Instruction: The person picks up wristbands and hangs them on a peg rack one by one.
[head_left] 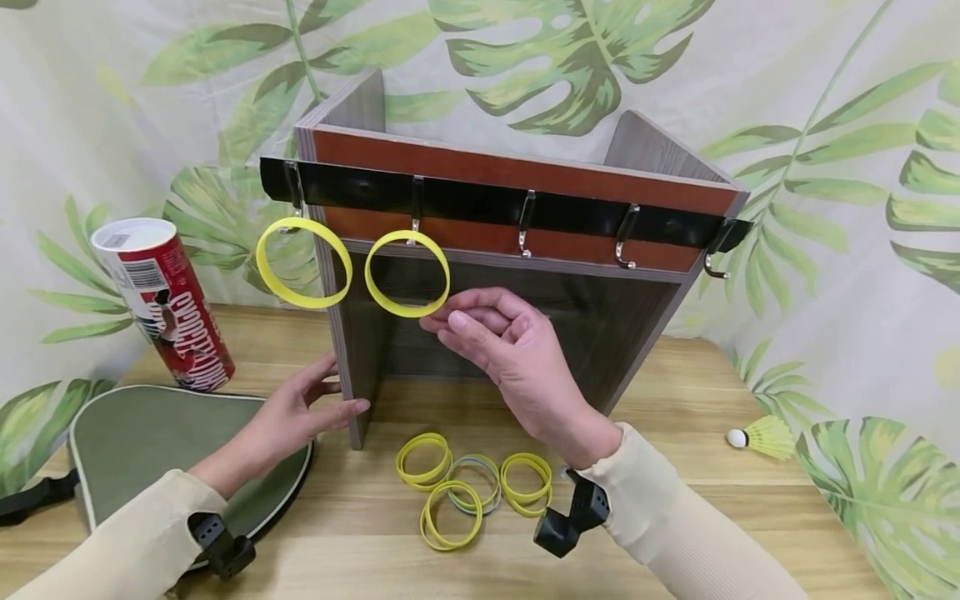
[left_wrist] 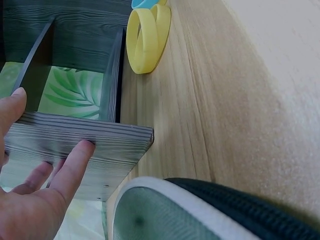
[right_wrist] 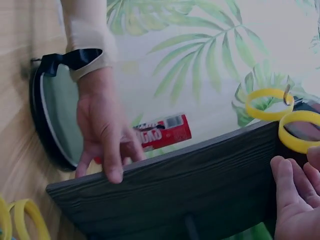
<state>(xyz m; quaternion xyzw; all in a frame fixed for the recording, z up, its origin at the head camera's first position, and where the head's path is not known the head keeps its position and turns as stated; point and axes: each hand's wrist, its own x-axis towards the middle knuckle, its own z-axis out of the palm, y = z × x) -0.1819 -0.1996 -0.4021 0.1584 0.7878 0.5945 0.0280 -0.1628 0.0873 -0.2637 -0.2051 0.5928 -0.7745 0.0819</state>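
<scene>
A grey wooden shelf (head_left: pixel 480 152) carries a black rail (head_left: pixel 472 197) with several metal hooks. One yellow wristband (head_left: pixel 303 301) hangs on the leftmost hook and a second yellow wristband (head_left: pixel 408 312) on the hook beside it. My right hand (head_left: pixel 517 358) is at the lower right edge of that second band, fingers loosely bent; whether the fingertips touch it is hard to tell. With the thumb on the inner face and fingers on the outer face, my left hand (head_left: pixel 300 408) holds the shelf's left side panel (left_wrist: pixel 80 131). Several yellow wristbands (head_left: pixel 450 545) lie on the table below.
A blue-grey band (head_left: pixel 497 487) lies among the loose ones. Left of the shelf are a green zippered case (head_left: pixel 165 425) and a red-and-white can (head_left: pixel 187 317). At the table's right lies a yellow shuttlecock (head_left: pixel 768 437). Leaf-patterned cloth (head_left: pixel 825 250) hangs behind.
</scene>
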